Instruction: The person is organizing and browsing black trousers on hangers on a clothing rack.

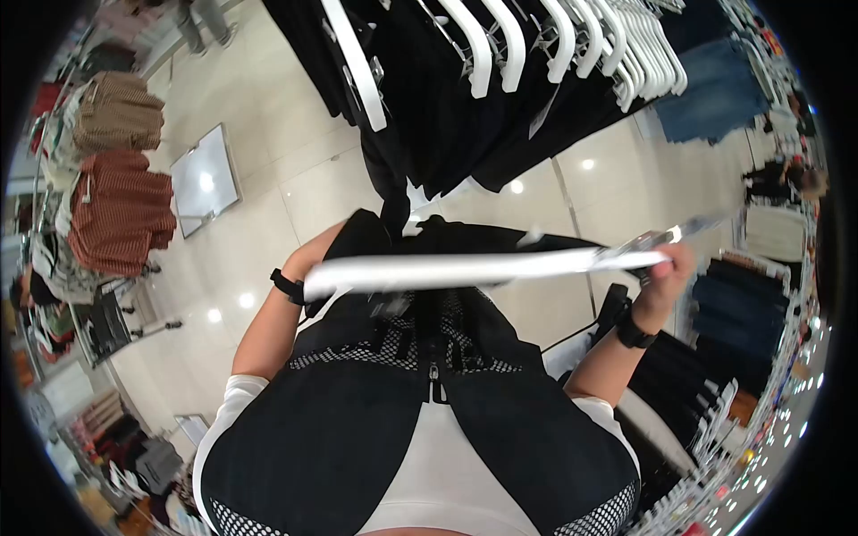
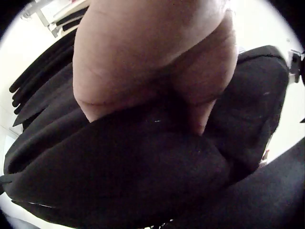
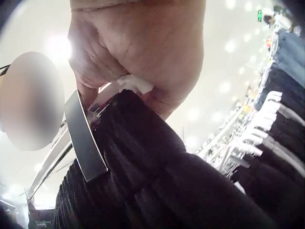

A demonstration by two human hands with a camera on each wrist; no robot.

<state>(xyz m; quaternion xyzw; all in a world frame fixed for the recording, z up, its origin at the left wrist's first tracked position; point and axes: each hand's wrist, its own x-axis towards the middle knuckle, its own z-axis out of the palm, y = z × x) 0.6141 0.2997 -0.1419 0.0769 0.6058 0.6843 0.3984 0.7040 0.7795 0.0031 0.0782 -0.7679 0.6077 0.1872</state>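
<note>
My right hand grips one end of a white hanger, which is blurred and lies almost level across the front of my body. In the right wrist view, gathered black cloth of a garment hangs from the hanger right below the fingers. A dark, flat tag dangles beside the thumb side. My left hand holds the black garment, its fingertips sunk into the folds. In the head view, the hanger and dark cloth cover most of that hand.
Ahead stands a rack of black clothes on white hangers. Striped shirts hang to the left, near a mirror-like panel on the tiled floor. To the right are jeans and more racks of dark clothes.
</note>
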